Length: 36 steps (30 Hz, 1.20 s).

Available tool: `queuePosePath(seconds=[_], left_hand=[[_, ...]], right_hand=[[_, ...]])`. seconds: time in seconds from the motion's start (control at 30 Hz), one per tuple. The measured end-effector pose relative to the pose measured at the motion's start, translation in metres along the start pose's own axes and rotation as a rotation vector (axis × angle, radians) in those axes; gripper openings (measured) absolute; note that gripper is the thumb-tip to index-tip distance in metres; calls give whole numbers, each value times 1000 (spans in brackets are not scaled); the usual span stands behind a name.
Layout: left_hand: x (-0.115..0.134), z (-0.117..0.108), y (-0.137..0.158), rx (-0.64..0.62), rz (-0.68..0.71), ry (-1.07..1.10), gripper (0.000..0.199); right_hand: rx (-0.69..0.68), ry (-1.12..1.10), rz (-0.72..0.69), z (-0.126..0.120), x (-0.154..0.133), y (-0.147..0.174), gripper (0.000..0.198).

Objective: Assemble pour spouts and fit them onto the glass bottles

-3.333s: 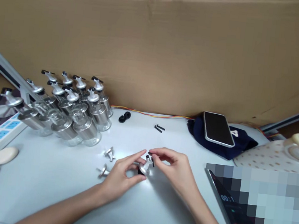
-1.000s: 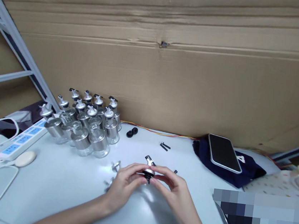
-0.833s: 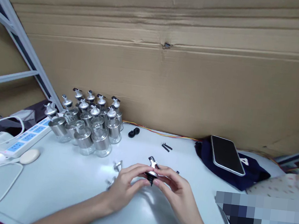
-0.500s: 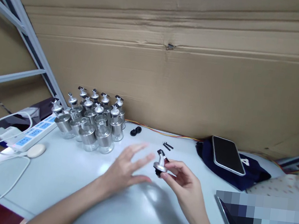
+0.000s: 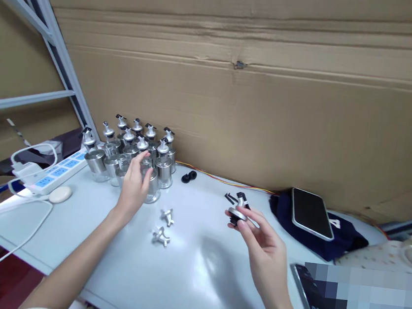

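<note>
My right hand (image 5: 265,238) pinches a pour spout (image 5: 237,214), silver with a black flip cap and black stopper, above the table. My left hand (image 5: 134,186) is at the front of the bottle group, thumb and fingers apart, beside a glass bottle (image 5: 153,188) with a steel sleeve and no spout on top. Part of another front bottle (image 5: 121,170) is hidden behind this hand. Several bottles behind, such as the sleeved one (image 5: 164,169) on the right, carry spouts. Two loose silver spout pieces (image 5: 161,237) lie on the table near my left forearm.
Black round stoppers (image 5: 189,176) and thin black pieces (image 5: 229,198) lie farther back. A power strip (image 5: 58,172) with white cables is at left. On the right, a tablet (image 5: 313,214) rests on dark cloth (image 5: 348,240), and a timer screen (image 5: 317,306) is nearer. Cardboard (image 5: 232,118) stands behind.
My left hand has moved left and away from the spout to the front bottles, uncovering the two silver pieces. My right hand still holds the spout, now slightly farther right.
</note>
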<state>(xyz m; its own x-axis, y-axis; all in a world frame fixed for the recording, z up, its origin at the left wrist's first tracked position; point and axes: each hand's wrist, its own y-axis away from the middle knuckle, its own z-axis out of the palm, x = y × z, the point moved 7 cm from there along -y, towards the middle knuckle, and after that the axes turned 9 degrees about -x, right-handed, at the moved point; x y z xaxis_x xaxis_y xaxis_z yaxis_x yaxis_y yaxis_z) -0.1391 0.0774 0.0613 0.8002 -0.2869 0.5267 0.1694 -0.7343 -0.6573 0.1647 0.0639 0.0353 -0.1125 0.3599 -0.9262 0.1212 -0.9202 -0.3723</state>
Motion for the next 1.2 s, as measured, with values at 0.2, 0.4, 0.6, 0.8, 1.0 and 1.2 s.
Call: queuePosePath(seconds=[0.2,0.4,0.6,0.8,1.0,1.2], left_hand=[[21,-18,-3,64,146,81,37],[93,-29,-5,-44,327,387,56],[119,33,17,-518,109,765,76],[137,68,42,-701,208,875,77],[132,80,35,-724,166,832,71],[130,87,37,-854,188,779,62]], right_hand=[[26,5,-58,-2,-8,-2,12],[3,65,-73,0,-7,-2,14],[41,216,-194,2,-26,-3,18],[43,232,-297,4,-35,-1,26],[-75,263,-361,9,-28,6,46],[-122,452,-481,17,-37,9,60]])
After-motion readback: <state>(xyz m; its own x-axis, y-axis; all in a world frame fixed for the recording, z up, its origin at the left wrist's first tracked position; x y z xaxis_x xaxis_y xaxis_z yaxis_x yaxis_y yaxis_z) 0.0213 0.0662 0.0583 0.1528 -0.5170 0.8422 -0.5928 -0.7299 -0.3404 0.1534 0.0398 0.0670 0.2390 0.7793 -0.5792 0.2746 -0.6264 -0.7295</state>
